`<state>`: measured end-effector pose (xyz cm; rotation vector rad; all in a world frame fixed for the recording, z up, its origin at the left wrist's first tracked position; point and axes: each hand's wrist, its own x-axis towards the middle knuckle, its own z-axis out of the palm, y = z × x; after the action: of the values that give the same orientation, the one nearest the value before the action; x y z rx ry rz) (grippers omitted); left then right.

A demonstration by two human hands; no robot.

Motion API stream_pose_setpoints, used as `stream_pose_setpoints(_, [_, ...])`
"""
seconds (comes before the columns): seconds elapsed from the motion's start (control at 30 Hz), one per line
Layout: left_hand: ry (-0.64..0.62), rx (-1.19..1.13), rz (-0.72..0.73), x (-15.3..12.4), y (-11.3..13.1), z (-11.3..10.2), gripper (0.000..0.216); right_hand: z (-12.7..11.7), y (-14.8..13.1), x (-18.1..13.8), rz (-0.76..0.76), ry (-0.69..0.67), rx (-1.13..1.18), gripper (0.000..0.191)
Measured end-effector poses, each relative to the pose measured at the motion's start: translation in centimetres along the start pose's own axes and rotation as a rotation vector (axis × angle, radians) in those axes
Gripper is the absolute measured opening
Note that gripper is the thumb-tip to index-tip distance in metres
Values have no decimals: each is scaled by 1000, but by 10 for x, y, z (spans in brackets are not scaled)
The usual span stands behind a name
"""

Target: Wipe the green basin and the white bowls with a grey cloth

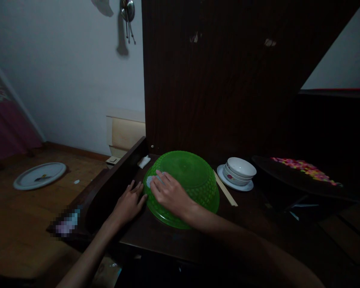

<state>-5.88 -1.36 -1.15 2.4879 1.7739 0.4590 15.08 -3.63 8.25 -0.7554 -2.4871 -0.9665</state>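
A green plastic basin [186,170] lies upside down on the dark wooden table [168,244], its woven-pattern side facing up and outward. My right hand [171,195] is closed on a pale cloth [150,181], pressing it against the basin's left side. Whether the cloth is fabric or paper is hard to tell in the dim light. At the basin's left rim, my left hand [129,204] lies with its fingers stretched and apart, the fingertips and thumb touching or very near the edge.
Right of the basin lie wooden chopsticks [226,191] and stacked white bowls [240,170] on a plate [248,187]. A crumpled white tissue [144,161] sits behind my left hand. Farther right is a dark surface with colourful pieces [306,170]. A white round lid [40,176] rests on the floor.
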Motion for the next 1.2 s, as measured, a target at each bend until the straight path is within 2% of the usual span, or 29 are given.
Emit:
stream_pose_setpoints(0.17, [-10, -35, -29, -13, 5, -2, 51, 32, -38, -1, -202, -227, 35, 28])
stream_pose_setpoints(0.3, [-41, -24, -62, -8, 8, -7, 52, 37, -57, -12, -256, -287, 74, 20])
stream_pose_setpoints(0.47, [-6, -12, -93, -7, 16, -8, 49, 35, -59, -35, -251, -219, 116, 15])
stream_pose_setpoints(0.63, [-25, 22, -135, -4, 24, -6, 49, 35, -54, -59, -252, -113, 157, 16])
stream_pose_setpoints(0.87, [7, 16, -123, -1, 21, 1, 48, 31, -50, -80, -277, 36, 144, 19])
stream_pose_setpoints(1.07, [-21, 3, -115, 0, 18, 1, 49, 19, -40, -104, -218, 30, 252, 19])
stream_pose_setpoints(1.2, [-42, -5, -101, 2, 14, 0, 50, 0, -20, -116, -280, 16, 306, 22])
